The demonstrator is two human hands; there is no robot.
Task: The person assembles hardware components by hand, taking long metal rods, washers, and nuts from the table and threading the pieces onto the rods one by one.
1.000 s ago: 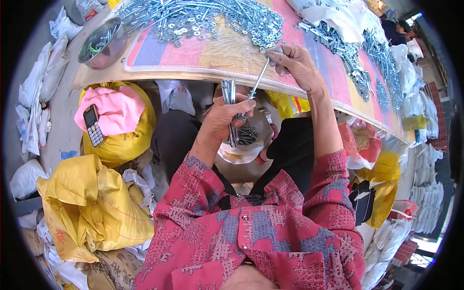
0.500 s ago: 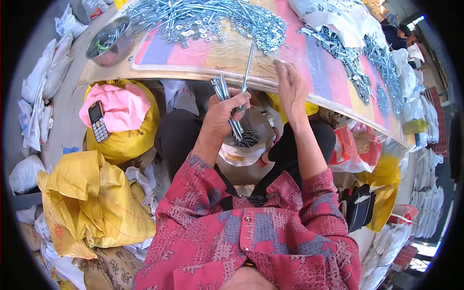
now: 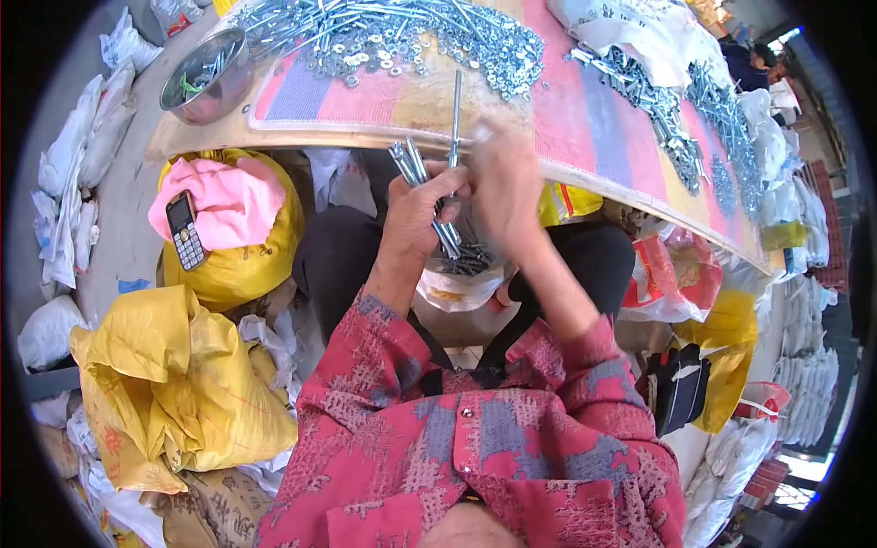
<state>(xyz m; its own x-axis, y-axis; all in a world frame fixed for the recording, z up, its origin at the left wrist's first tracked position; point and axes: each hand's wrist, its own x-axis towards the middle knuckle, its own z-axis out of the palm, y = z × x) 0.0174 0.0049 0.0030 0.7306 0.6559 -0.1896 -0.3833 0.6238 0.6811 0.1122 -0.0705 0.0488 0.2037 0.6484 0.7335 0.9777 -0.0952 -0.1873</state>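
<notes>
My left hand (image 3: pixel 422 212) is closed around a bundle of metal bolts (image 3: pixel 408 164) in front of the table edge. One long, thin bolt (image 3: pixel 457 114) stands upright from between its thumb and fingers. My right hand (image 3: pixel 505 183) is beside that bolt, smeared by motion; its fingers cannot be made out. Below both hands, between my knees, an open white bag (image 3: pixel 457 294) holds dark screws or bolts (image 3: pixel 470 258). Across the far table lies a pile of washers and nuts (image 3: pixel 498 55), with long bolts (image 3: pixel 365 23) heaped at its left.
The striped table mat (image 3: pixel 571 137) has more bolts (image 3: pixel 653 110) on its right. A steel bowl (image 3: pixel 208 82) sits at the table's left corner. Left of my knees, a mobile phone (image 3: pixel 184 230) rests on a pink cloth (image 3: pixel 228 201) over a yellow sack (image 3: pixel 247 283).
My right hand has moved left and inward, from over the mat's edge to beside the upright bolt. My left hand keeps its bundle in nearly the same place; the long bolt stands more vertical.
</notes>
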